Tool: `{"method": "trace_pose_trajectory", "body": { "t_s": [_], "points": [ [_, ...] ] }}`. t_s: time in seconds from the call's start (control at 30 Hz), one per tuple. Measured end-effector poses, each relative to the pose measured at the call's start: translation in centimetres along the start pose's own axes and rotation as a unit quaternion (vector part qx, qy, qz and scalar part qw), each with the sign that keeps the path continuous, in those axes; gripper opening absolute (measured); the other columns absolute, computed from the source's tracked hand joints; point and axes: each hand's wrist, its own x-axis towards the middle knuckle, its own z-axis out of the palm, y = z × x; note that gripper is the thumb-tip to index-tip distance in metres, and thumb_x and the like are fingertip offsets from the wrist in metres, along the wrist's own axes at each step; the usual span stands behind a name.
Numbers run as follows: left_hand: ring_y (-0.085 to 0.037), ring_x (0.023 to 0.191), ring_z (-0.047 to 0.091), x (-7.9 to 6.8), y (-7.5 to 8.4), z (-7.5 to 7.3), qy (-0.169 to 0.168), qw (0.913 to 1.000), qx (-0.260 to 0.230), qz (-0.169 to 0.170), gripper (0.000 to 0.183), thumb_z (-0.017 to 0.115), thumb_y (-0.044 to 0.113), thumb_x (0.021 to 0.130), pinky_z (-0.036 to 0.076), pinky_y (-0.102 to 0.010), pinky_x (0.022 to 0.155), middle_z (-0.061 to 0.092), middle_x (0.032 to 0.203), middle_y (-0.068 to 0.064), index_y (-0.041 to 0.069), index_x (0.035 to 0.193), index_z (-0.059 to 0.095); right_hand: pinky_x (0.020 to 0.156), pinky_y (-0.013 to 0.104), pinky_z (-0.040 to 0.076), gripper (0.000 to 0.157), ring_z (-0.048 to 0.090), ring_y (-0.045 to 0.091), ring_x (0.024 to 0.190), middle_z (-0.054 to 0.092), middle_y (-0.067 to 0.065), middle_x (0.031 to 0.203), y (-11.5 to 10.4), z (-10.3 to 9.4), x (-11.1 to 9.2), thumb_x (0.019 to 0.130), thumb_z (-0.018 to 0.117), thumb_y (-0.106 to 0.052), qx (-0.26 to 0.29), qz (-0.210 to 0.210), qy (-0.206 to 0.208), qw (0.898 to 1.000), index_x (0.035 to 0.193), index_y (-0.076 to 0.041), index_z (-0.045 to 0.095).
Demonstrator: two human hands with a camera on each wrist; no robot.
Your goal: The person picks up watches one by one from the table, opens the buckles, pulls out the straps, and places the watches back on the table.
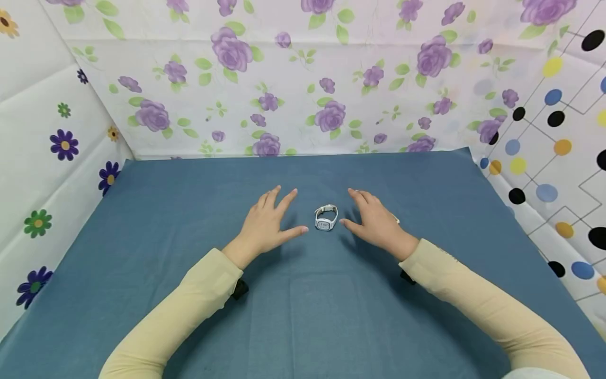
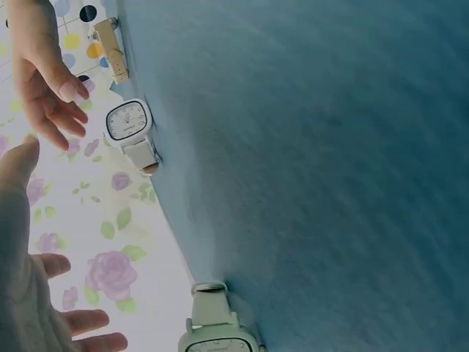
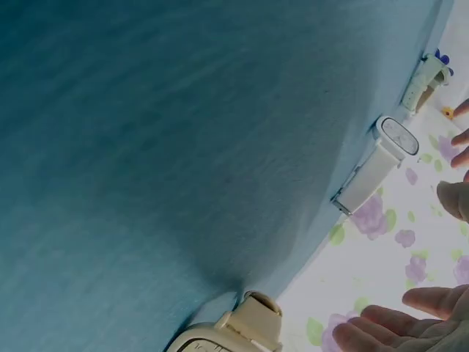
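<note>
Between the two hands a white wristwatch [image 1: 324, 224] stands on the blue cloth, its square face toward me and its strap looped behind. My left hand [image 1: 262, 223] hovers left of it with fingers spread, holding nothing. On the other side my right hand [image 1: 376, 220] is likewise spread, its thumb close to the white watch. A pale green watch [image 2: 212, 323] shows in the left wrist view; the left hand hides it in the head view. Past the right hand's outer edge peeks a bit of a beige watch [image 1: 395, 218], seen larger in the right wrist view.
A blue cloth [image 1: 303, 326] covers the table. Behind it hangs a white sheet with purple roses [image 1: 232, 50]. A flowered sheet [image 1: 28, 184] flanks the left side, and a dotted sheet [image 1: 544, 210] the right.
</note>
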Motion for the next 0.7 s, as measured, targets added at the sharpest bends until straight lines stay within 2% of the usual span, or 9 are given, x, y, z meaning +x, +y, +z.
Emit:
{"method": "trace_pose_trajectory", "body": {
  "t_s": [0.2, 0.33, 0.5, 0.7],
  "points": [
    [-0.042, 0.127, 0.041, 0.6, 0.5, -0.2, 0.021, 0.9991, -0.034, -0.015, 0.080, 0.058, 0.057, 0.088, 0.049, -0.055, 0.090, 0.035, 0.144, -0.024, 0.016, 0.150, 0.029, 0.102, 0.055, 0.040, 0.070, 0.039, 0.040, 0.130, 0.039, 0.026, 0.141, -0.3, -0.2, 0.4, 0.094, 0.061, -0.032, 0.069, 0.035, -0.009, 0.997, 0.146, 0.002, 0.030],
    [-0.039, 0.118, 0.047, 0.9, 0.8, -0.3, 0.024, 0.9975, -0.060, -0.028, 0.073, 0.060, 0.047, 0.091, 0.053, -0.050, 0.078, 0.039, 0.138, -0.023, 0.012, 0.149, 0.031, 0.097, 0.053, 0.045, 0.064, 0.046, 0.040, 0.124, 0.045, 0.026, 0.137, -0.5, -0.1, 0.7, 0.095, 0.059, -0.029, 0.099, 0.055, 0.003, 0.994, 0.143, 0.005, 0.035],
    [-0.036, 0.111, 0.053, 1.3, 1.3, -0.5, 0.009, 0.9944, -0.093, -0.050, 0.065, 0.060, 0.039, 0.093, 0.053, -0.049, 0.079, 0.045, 0.132, -0.023, 0.006, 0.144, 0.037, 0.088, 0.047, 0.052, 0.052, 0.057, 0.038, 0.111, 0.054, 0.025, 0.123, -0.7, 0.1, 1.1, 0.095, 0.059, -0.024, 0.130, 0.073, 0.026, 0.989, 0.135, 0.007, 0.046],
    [-0.033, 0.108, 0.056, 2.1, 1.5, -0.3, -0.037, 0.9908, -0.121, -0.047, 0.055, 0.058, 0.035, 0.095, 0.050, -0.048, 0.088, 0.052, 0.127, -0.021, 0.001, 0.136, 0.045, 0.087, 0.046, 0.053, 0.050, 0.059, 0.036, 0.109, 0.059, 0.025, 0.121, -0.4, 0.6, 1.5, 0.096, 0.058, -0.023, 0.175, 0.113, 0.018, 0.978, 0.134, 0.007, 0.048]
  ]
}}
